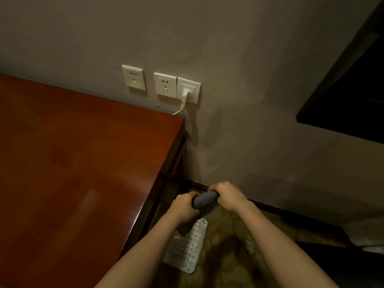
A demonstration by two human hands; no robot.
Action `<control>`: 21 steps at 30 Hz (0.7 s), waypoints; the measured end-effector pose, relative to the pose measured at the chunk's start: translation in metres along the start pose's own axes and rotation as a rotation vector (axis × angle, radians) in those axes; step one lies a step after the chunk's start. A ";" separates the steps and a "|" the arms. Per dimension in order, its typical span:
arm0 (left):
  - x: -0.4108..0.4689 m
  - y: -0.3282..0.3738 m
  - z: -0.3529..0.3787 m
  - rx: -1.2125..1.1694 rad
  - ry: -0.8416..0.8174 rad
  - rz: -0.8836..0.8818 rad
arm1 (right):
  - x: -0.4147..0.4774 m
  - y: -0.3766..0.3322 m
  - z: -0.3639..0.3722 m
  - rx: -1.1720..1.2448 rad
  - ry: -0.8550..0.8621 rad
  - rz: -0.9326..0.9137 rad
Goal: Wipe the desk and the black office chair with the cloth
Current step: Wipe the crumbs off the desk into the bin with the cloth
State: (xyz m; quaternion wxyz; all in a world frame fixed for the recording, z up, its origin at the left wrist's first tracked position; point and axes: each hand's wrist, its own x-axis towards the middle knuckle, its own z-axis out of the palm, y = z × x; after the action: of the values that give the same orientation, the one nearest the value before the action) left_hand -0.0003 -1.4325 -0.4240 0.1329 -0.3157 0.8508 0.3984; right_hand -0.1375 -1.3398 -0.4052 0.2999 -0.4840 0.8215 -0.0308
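A grey cloth, rolled into a thick bundle, is held between both hands just past the right end of the desk, above the floor. My left hand grips its left end and my right hand grips its right end, fingers curled round it. The reddish-brown wooden desk fills the left half of the view, its glossy top bare. The black office chair is not in view.
White wall sockets sit above the desk's far right corner, one with a white plug and cable. A white patterned pad lies on the carpet beside the desk. A dark window frame is at the right.
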 end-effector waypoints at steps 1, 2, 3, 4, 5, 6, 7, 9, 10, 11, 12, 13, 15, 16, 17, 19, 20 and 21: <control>-0.003 0.002 -0.005 -0.017 -0.045 -0.008 | -0.002 -0.003 -0.003 0.011 0.029 -0.017; -0.006 0.003 -0.009 -0.035 -0.076 -0.015 | -0.006 -0.007 -0.005 0.018 0.056 -0.033; -0.009 0.004 -0.013 -0.056 -0.095 -0.018 | -0.009 -0.011 -0.007 0.021 0.079 -0.044; -0.011 0.005 -0.017 -0.090 -0.114 -0.027 | -0.010 -0.014 -0.007 0.029 0.104 -0.049; -0.014 0.006 -0.021 -0.145 -0.142 -0.043 | -0.014 -0.016 -0.007 0.045 0.140 -0.052; -0.018 0.007 -0.026 -0.226 -0.176 -0.072 | -0.018 -0.018 -0.007 0.075 0.190 -0.056; -0.022 0.007 -0.030 -0.329 -0.211 -0.097 | -0.022 -0.020 -0.007 0.113 0.244 -0.066; -0.027 0.007 -0.036 -0.549 -0.247 -0.133 | -0.032 -0.025 -0.009 0.195 0.327 -0.074; -0.028 0.006 -0.040 -0.645 -0.242 -0.135 | -0.036 -0.029 -0.011 0.241 0.371 -0.070; -0.028 0.004 -0.043 -0.711 -0.226 -0.138 | -0.040 -0.034 -0.012 0.289 0.415 -0.060; -0.027 0.004 -0.046 -0.732 -0.199 -0.141 | -0.043 -0.039 -0.013 0.324 0.452 -0.047; -0.027 0.004 -0.049 -0.719 -0.168 -0.137 | -0.045 -0.044 -0.013 0.346 0.479 -0.039; -0.027 0.003 -0.055 -0.641 -0.097 -0.138 | -0.049 -0.053 -0.011 0.372 0.495 -0.025; -0.026 0.002 -0.056 -0.622 -0.068 -0.145 | -0.051 -0.058 -0.008 0.381 0.493 -0.020; -0.028 0.002 -0.059 -0.618 -0.061 -0.148 | -0.054 -0.063 -0.005 0.391 0.496 -0.013; -0.031 0.002 -0.061 -0.619 -0.087 -0.137 | -0.060 -0.071 0.002 0.414 0.499 0.019; -0.032 0.003 -0.062 -0.614 -0.102 -0.117 | -0.062 -0.072 0.005 0.426 0.507 0.036; -0.034 0.004 -0.063 -0.598 -0.122 -0.087 | -0.064 -0.076 0.007 0.437 0.526 0.062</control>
State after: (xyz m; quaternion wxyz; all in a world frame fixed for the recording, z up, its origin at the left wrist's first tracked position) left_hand 0.0245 -1.4643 -0.3642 0.1018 -0.3527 0.6721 0.6431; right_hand -0.0527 -1.3259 -0.3550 0.1752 -0.3587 0.8589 -0.3207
